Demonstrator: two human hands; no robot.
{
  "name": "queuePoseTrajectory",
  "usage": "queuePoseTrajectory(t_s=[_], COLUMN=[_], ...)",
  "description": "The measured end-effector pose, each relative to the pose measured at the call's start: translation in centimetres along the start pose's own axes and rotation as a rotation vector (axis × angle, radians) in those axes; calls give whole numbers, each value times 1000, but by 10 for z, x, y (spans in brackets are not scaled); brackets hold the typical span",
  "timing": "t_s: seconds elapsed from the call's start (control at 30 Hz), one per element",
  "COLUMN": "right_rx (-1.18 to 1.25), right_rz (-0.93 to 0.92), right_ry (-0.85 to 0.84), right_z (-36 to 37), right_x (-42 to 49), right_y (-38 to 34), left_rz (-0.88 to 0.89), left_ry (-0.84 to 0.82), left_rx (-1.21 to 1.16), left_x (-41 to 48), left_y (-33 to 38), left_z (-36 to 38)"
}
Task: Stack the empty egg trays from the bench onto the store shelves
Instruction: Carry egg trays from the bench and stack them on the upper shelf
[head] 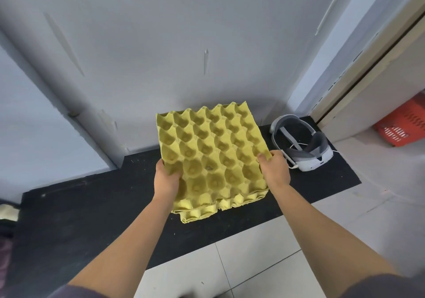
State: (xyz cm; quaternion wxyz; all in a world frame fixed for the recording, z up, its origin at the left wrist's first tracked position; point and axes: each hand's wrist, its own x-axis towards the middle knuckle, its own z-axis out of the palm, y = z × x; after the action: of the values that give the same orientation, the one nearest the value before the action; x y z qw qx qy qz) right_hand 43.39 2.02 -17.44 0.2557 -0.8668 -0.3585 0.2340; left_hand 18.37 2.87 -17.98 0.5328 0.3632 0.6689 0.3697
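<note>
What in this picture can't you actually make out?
Head view, the only one:
How many yellow egg trays are stacked: the top one hides the rest.
Fingers of the left hand and right hand: under the trays.
Red basket: cut off by the right edge.
Store shelves: out of frame.

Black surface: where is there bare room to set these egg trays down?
Widest bare patch: black surface left of the egg trays, between wall and white tiles. A narrower strip lies before the VR headset. Crowded on the right, where headset sits beside trays.
</note>
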Motion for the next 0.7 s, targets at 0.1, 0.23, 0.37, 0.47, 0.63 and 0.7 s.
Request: queuePoseTrajectory(t_s=[0.1,0.23,0.37,0.47,0.63,0.7], right_rx=[-50,-53,-90,-139,-82,-77], right_rz=[-79,-274,-388,-461,-647,-692], right_ry=[7,-18,20,88,107,108], right_z=[-28,-68,-106,-130,-158,-162], right_x=[-26,-68,-114,-153,-227,-255], right_y=[-28,-74,-119,-142,-150,-150], left_rz=[76,215,354,437,530,534], left_ry=[47,123,181,234,318,351], left_rx=[37,127,209,219,233,244], left_x=[-21,-55,-103,-144,-229,-260], left_y=[38,90,137,152,157,154], left_z=[-22,-60,-101,-134,-186,-206])
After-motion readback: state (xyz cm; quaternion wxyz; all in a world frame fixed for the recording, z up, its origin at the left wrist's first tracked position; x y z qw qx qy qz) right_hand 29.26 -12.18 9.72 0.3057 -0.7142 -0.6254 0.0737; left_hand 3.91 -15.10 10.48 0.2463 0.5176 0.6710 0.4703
